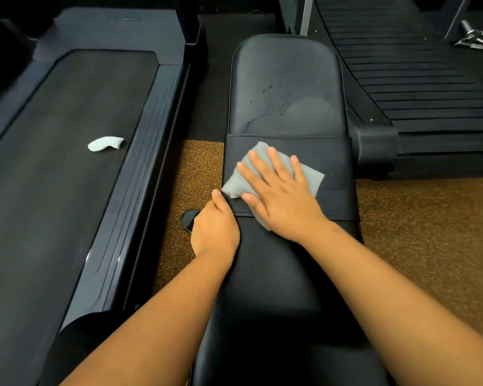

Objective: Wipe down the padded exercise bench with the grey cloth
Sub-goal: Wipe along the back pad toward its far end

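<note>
While the right hand (279,190) lay flat on the grey cloth (313,176), its fingers were straight and spread, pressing the cloth down onto the padded exercise bench (285,79). The cloth sat on the wide black band (338,162) that crossed the bench at mid-length, with one corner pointing toward the far end and its near-left corner at the band's left edge. The left hand (215,227) was at the bench's left side, fingers curled around the edge of the padding; the thumb lay just beside the cloth's left corner. Whether the thumb touched the cloth could not be determined.

Beyond the band, the far pad carried scattered water droplets (271,93) and a dull, smeared patch (310,110) toward its right side. The near pad ran toward the camera between the two forearms.

To the left of the bench stood a treadmill (67,162) with a dark belt; a small pale blue-white object (105,143) lay on that belt. To the right, a second machine with a curved slatted deck (418,79) stood close to the bench's far pad. Metal handle attachments (477,37) lay at the upper right. The floor (430,232) under the bench was brown speckled rubber.
</note>
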### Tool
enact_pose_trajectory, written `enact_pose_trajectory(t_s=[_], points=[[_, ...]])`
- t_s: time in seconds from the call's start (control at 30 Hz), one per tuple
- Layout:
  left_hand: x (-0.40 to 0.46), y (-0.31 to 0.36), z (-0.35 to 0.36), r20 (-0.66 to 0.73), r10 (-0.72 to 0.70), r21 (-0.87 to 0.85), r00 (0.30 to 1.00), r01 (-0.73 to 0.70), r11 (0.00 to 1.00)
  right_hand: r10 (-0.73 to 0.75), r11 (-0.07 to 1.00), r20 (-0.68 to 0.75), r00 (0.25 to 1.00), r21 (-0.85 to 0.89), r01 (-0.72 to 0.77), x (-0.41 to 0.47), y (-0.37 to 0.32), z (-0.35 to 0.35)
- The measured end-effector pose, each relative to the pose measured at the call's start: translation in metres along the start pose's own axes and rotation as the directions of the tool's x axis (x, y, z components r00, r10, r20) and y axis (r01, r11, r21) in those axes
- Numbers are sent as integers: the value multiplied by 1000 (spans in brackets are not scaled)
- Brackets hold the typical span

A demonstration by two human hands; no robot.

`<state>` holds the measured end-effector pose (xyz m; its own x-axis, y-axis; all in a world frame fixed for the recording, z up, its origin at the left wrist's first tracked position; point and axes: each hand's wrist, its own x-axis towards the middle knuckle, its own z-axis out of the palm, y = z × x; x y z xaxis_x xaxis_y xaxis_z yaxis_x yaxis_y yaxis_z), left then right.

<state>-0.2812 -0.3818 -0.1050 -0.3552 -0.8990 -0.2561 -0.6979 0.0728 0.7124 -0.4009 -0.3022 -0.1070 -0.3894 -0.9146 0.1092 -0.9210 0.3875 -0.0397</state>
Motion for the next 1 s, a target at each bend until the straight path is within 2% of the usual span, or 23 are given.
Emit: enact_pose_trajectory(t_s=[0.07, 0.2, 0.33, 0.47, 0.6, 0.8, 0.87, 1.0], points=[[-1, 0, 0, -11, 6, 3, 1000, -6, 1000, 58, 998, 14, 998, 25, -58, -10, 23, -5], [-3, 0, 0, -22, 9, 7, 1000, -9, 1000, 268, 963, 16, 963, 34, -268, 11, 58, -19], [-2, 0, 1, -21, 2, 18, 1000, -2, 1000, 392, 919, 3, 920, 30, -392, 49, 39, -20], [-2, 3, 0, -18, 9, 7, 1000, -9, 1000, 263, 965, -1, 965, 19, -263, 56, 1, -14], [-2, 2, -1, -5, 13, -2, 1000, -13, 1000, 134, 991, -32, 990, 20, -134, 18, -16, -3], [-4, 2, -1, -14, 26, 12, 1000, -26, 1000, -5, 1000, 53, 999, -23, 6, -38, 7, -3], [-3, 1, 0, -21, 28, 15, 999, -28, 999, 12, 1000, 76, 997, 6, -12, -32, 21, -8], [-1, 0, 3, -32, 29, 18, 999, -28, 999, 175, 983, 35, 984, 44, -177, 8, 34, -16]])
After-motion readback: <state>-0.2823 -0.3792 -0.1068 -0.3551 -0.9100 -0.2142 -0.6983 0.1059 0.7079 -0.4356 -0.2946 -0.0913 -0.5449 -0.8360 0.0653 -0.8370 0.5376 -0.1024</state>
